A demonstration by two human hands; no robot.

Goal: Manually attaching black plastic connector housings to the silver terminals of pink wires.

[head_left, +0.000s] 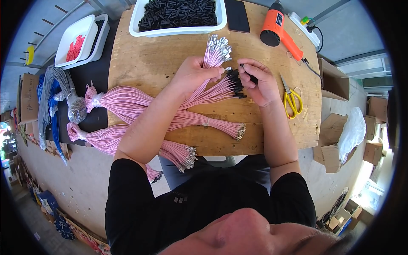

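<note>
My left hand (196, 73) is closed round a bundle of pink wires (210, 58), whose bare metal terminals (218, 47) fan out above the fingers. One single terminal (228, 69) sticks out past my left fingertips toward the right. Facing it, a short distance away, my right hand (261, 80) pinches a small black sleeve (242, 65) between thumb and forefinger. More black shows under its curled fingers. Below and between the hands lie pink wires whose ends carry black sleeves (239, 85).
More pink wire bundles (127, 100) lie leftward under my left arm. At the back stand a white tub (178, 30) of black sleeves and a dark phone (237, 17). An orange heat gun (276, 32) and yellow-handled scissors (291, 100) lie right. Grey wires (59, 83) lie far left.
</note>
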